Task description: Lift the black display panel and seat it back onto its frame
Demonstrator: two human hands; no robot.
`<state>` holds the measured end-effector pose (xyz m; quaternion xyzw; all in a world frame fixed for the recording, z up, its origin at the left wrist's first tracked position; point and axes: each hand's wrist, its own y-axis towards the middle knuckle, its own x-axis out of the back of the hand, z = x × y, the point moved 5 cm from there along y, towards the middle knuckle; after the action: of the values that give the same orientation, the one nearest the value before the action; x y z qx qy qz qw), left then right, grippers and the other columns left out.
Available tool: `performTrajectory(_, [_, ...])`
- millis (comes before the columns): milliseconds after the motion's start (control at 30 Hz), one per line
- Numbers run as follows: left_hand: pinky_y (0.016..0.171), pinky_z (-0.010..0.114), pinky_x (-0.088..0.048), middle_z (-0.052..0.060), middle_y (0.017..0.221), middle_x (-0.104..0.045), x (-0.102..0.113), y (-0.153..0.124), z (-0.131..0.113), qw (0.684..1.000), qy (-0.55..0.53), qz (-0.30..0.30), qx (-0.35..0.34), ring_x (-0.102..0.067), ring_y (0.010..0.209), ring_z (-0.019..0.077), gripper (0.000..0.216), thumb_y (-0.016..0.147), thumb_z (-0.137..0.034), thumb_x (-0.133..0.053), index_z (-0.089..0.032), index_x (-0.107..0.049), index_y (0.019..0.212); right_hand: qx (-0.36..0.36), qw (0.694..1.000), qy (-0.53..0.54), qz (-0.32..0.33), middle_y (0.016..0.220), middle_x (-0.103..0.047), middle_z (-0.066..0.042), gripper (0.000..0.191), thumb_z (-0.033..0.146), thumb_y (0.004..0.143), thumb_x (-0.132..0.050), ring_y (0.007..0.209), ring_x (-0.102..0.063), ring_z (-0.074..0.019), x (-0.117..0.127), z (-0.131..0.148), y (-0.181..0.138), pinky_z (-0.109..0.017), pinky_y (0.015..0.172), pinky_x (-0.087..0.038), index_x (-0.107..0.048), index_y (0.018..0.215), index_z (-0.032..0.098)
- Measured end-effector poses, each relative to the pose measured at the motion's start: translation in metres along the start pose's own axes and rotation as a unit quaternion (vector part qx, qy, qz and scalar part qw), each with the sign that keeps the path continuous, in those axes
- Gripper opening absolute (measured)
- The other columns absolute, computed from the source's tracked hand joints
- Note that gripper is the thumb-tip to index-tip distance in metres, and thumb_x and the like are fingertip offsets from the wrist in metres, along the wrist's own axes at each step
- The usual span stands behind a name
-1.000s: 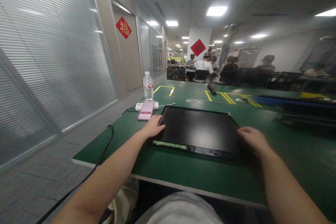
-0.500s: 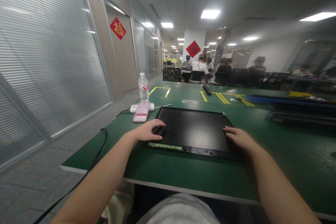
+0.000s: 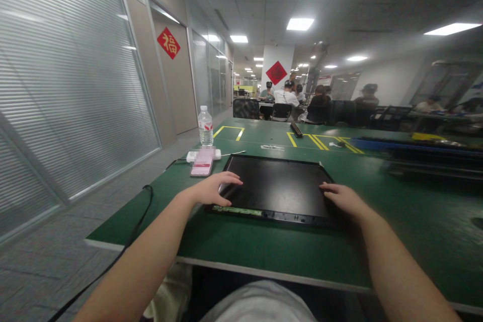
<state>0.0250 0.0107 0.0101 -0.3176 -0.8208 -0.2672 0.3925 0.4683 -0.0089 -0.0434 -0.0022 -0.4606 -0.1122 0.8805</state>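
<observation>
A green desk fills much of the lower frame. Flat on it, at centre, lies a black screen. The left hand, at the screen's left edge, has its grip released, spread wide; the right hand is at the right edge, its grip hard to tell. Left of centre, a bottle stands beyond a phone. A green circuit strip lines the screen's lower left.

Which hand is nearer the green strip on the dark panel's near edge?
Left. The left hand is at the panel's left side, thumb close to the green strip; the right hand is at the opposite side, well away.
</observation>
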Motion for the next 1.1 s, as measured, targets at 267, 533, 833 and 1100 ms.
performTrajectory(267, [0.114, 0.041, -0.039, 0.007, 0.143, -0.059, -0.002, 0.002, -0.006, 1.0, -0.002, -0.001, -0.019, -0.056, 0.131, 0.029, 0.06, 0.066, -0.02, -0.081, -0.028, -0.071, 0.124, 0.004, 1.0, -0.011, 0.007, 0.135, -0.064, -0.004, 0.034, 0.026, 0.077, -0.064, 0.128, -0.059, -0.0279, 0.003, 0.003, 0.0, -0.039, 0.111, -0.041, -0.079, 0.108, 0.027])
performTrajectory(533, [0.113, 0.039, -0.04, 0.008, 0.143, -0.058, -0.003, 0.001, -0.007, 1.0, 0.005, 0.014, -0.017, -0.056, 0.131, 0.0275, 0.058, 0.068, -0.018, -0.079, -0.026, -0.07, 0.124, 0.002, 1.0, -0.017, -0.007, 0.135, -0.065, -0.003, 0.034, 0.025, 0.077, -0.064, 0.128, -0.058, -0.0275, 0.0, 0.004, -0.001, -0.038, 0.112, -0.04, -0.079, 0.107, 0.026])
performTrajectory(833, [0.112, 0.042, -0.042, 0.016, 0.139, -0.058, -0.002, 0.005, 0.027, 0.989, 0.084, -0.08, 0.089, -0.057, 0.129, 0.0309, 0.042, 0.085, -0.036, -0.063, -0.017, -0.071, 0.122, -0.026, 0.998, -0.047, -0.045, 0.118, -0.074, -0.005, 0.033, 0.028, 0.082, -0.059, 0.113, -0.066, -0.0269, 0.011, 0.008, -0.003, -0.037, 0.1, -0.049, -0.079, 0.109, 0.025])
performTrajectory(1100, [0.111, 0.038, -0.042, 0.021, 0.131, -0.065, -0.006, 0.011, 0.051, 0.95, 0.201, -0.083, 0.224, -0.06, 0.124, 0.0298, 0.043, 0.091, -0.015, -0.044, -0.006, -0.069, 0.125, -0.095, 0.98, -0.154, -0.079, 0.114, -0.075, -0.009, 0.036, 0.023, 0.081, -0.056, 0.113, -0.065, -0.0313, 0.013, -0.016, 0.005, -0.044, 0.102, -0.048, -0.08, 0.108, 0.022])
